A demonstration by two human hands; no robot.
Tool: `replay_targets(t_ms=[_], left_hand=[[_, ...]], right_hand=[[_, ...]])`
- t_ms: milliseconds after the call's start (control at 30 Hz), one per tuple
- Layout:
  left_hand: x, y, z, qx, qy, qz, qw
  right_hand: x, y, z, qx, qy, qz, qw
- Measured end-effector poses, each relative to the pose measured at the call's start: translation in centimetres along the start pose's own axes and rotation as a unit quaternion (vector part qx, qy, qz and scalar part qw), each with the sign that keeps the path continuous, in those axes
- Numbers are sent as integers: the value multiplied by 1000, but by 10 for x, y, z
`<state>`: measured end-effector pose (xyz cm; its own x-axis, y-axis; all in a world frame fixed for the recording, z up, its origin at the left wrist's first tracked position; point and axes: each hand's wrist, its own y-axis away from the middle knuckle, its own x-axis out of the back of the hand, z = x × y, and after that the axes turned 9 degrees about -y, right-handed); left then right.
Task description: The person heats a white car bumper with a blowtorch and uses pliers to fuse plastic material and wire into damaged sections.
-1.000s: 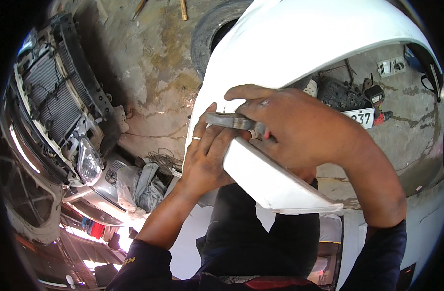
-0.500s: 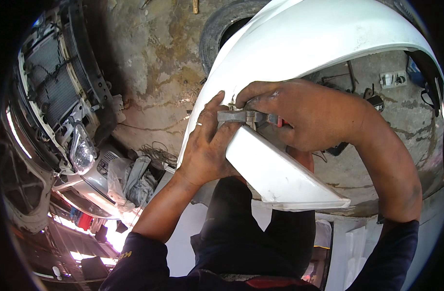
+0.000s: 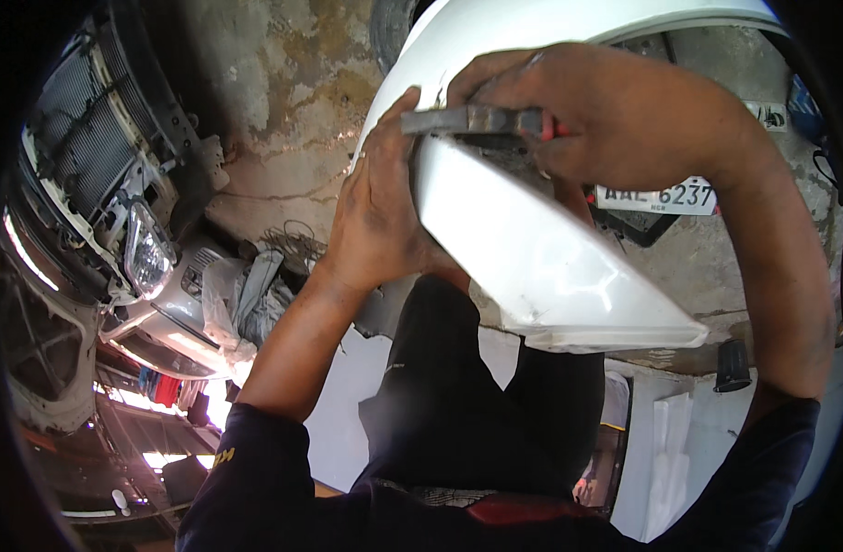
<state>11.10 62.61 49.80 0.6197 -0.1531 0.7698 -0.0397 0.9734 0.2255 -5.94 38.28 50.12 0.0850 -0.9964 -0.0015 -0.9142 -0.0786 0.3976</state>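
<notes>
A white car fender (image 3: 555, 253) spans the middle of the head view, its tapered lower end pointing toward me and its wheel arch curving to the far right. My left hand (image 3: 375, 207) is closed round the fender's left edge, thumb side near the tool. In my right hand (image 3: 615, 115) is a pair of pliers (image 3: 467, 121) with grey jaws and red handles. The jaws lie across the narrow part of the fender, right beside my left fingers. Whether they bite on the metal edge cannot be made out.
To the left stands a car front with an exposed radiator (image 3: 86, 110), a headlight (image 3: 148, 248) and a silver bumper (image 3: 178, 327). A tire (image 3: 389, 37) lies beyond the fender. On the concrete floor at right are a number plate (image 3: 661, 198) and a dark cup (image 3: 733, 366).
Both hands, the pliers and the fender sit higher in the picture. The number plate and dark cup have come into sight, and less of the tire shows.
</notes>
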Motion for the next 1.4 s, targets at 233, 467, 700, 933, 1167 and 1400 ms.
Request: replay_targets(t_ms=[233, 467, 700, 933, 1167, 1400], left_hand=[[3, -6, 4, -16, -37, -9, 999], [9, -4, 8, 26, -39, -20, 999], [5, -4, -3, 7, -80, -26, 996], [28, -8, 7, 18, -5, -79, 997], [54, -38, 22, 283, 465, -36, 838], [69, -62, 55, 350, 567, 35, 745]], right_hand=[[-7, 1, 3, 65, -13, -5, 998], [-10, -8, 4, 78, -37, -21, 996], [-17, -4, 13, 92, 23, 14, 995], [-8, 10, 15, 36, -75, 22, 996], [-6, 34, -18, 30, -159, 80, 984], [-10, 31, -36, 109, -96, 129, 981]])
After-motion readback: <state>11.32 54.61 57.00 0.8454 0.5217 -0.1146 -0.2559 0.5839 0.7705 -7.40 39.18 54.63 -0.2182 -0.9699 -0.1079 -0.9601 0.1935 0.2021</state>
